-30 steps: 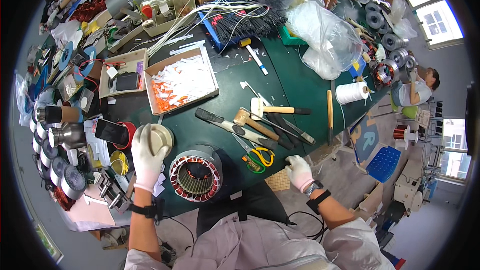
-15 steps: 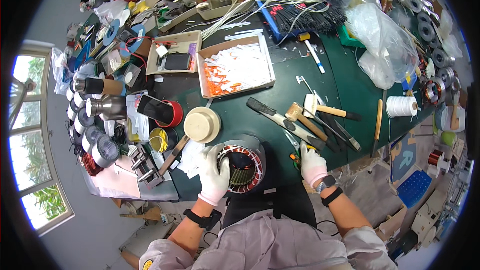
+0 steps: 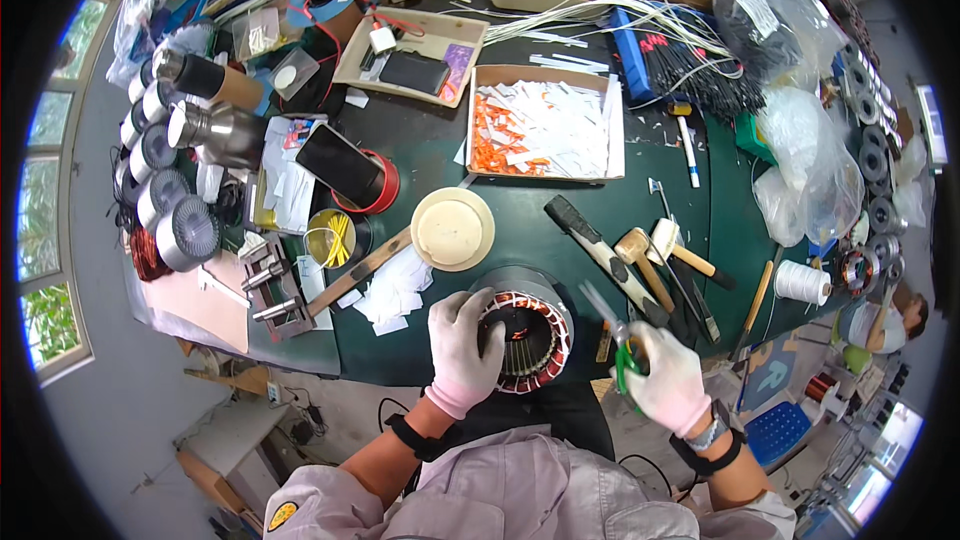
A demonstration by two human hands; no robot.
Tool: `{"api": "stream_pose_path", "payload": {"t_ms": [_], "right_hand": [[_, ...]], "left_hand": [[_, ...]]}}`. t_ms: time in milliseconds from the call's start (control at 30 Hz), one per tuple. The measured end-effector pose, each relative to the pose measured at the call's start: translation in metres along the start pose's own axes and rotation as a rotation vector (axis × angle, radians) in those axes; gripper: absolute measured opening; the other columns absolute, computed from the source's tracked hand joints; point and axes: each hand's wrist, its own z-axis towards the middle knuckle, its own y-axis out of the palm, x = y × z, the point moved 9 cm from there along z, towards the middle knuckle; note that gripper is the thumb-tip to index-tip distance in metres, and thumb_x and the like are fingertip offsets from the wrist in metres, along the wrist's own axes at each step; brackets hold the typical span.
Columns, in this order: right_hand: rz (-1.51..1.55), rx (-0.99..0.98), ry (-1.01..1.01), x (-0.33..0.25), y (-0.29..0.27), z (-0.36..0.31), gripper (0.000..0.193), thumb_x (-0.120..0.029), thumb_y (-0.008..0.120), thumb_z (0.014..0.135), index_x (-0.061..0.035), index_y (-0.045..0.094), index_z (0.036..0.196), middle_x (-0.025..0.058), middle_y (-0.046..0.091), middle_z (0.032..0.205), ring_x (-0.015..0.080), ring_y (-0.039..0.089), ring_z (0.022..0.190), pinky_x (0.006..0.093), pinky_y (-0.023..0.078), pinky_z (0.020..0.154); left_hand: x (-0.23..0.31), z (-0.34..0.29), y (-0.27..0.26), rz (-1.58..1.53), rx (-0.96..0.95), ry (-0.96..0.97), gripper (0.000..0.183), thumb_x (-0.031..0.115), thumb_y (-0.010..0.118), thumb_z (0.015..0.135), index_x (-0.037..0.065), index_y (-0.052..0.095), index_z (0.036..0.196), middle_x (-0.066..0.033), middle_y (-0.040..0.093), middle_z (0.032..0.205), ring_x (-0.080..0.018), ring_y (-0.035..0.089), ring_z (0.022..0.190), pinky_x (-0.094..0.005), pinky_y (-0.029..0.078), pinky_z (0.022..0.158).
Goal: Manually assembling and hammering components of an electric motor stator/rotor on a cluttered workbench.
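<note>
At the table's near edge lies a motor stator (image 3: 557, 332), a ring with red windings laced in white cord, its bore facing me. My left hand (image 3: 464, 354), in a white glove, grips its left rim, with the thumb at the bore and the fingers over the outer side. To the right of the stator, my gloved right hand (image 3: 668, 382) holds green-handled scissors (image 3: 622, 336) above the table edge. Their blades point up and left, slightly blurred. Part of the handles is hidden by the fingers.
Beyond the stator stands a round cream-coloured lid or dish (image 3: 453, 229). Mallets (image 3: 648, 270) and dark bars lie to the right, near a white cord spool (image 3: 802, 283). A carton of white and orange strips (image 3: 545, 178) is farther back. A metal fixture (image 3: 283, 290) sits left.
My right hand has lifted off the table with the green-handled scissors in it. My left hand stays on the stator. The whole view has shifted, so things appear farther right.
</note>
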Motion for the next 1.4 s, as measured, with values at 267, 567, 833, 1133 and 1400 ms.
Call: {"api": "stream_pose_path", "payload": {"t_ms": [267, 567, 833, 1133, 1400], "right_hand": [[-0.055, -0.325, 0.020, -0.049, 0.000, 0.020, 0.038, -0.031, 0.077, 0.088, -0.0044, 0.072, 0.115, 0.0153, 0.069, 0.081, 0.0353, 0.071, 0.074, 0.0463, 0.057, 0.066], [-0.106, -0.445, -0.183, -0.033, 0.012, 0.032, 0.043, -0.040, 0.076, 0.094, -0.0064, 0.067, 0.119, 0.0117, 0.067, 0.075, 0.0335, 0.071, 0.071, 0.0450, 0.056, 0.063], [0.157, -0.252, -0.138, -0.002, 0.019, 0.025, 0.047, -0.034, 0.090, 0.081, -0.0073, 0.070, 0.114, 0.0114, 0.065, 0.077, 0.0341, 0.067, 0.068, 0.0430, 0.053, 0.063], [0.288, -0.081, -0.273, 0.041, 0.054, 0.033, 0.050, -0.030, 0.093, 0.070, -0.0106, 0.071, 0.110, 0.0083, 0.063, 0.080, 0.0326, 0.067, 0.071, 0.0428, 0.052, 0.063], [0.333, -0.071, -0.061, 0.064, 0.062, -0.002, 0.047, -0.032, 0.091, 0.078, -0.0125, 0.070, 0.115, 0.0085, 0.064, 0.081, 0.0325, 0.068, 0.071, 0.0428, 0.054, 0.064]], "left_hand": [[-0.001, 0.001, -0.003, -0.053, -0.001, 0.011, 0.053, -0.005, 0.071, 0.078, 0.000, 0.066, 0.130, -0.0193, 0.063, 0.118, -0.0365, 0.059, 0.112, -0.0469, 0.047, 0.100], [-0.004, 0.002, -0.001, -0.060, -0.013, -0.001, 0.054, -0.003, 0.075, 0.077, 0.003, 0.066, 0.130, -0.0168, 0.063, 0.116, -0.0367, 0.059, 0.108, -0.0473, 0.047, 0.098], [0.001, 0.015, 0.002, -0.012, -0.087, 0.036, 0.050, -0.008, 0.068, 0.077, -0.002, 0.067, 0.127, -0.0197, 0.063, 0.117, -0.0357, 0.060, 0.109, -0.0428, 0.052, 0.095], [0.010, 0.030, 0.018, -0.022, -0.244, 0.107, 0.054, -0.010, 0.070, 0.075, 0.000, 0.067, 0.128, -0.0179, 0.066, 0.117, -0.0359, 0.062, 0.106, -0.0436, 0.051, 0.094], [0.013, 0.032, 0.018, 0.039, -0.229, 0.160, 0.051, -0.011, 0.068, 0.078, 0.000, 0.067, 0.127, -0.0176, 0.067, 0.116, -0.0364, 0.063, 0.109, -0.0446, 0.051, 0.097]]}}
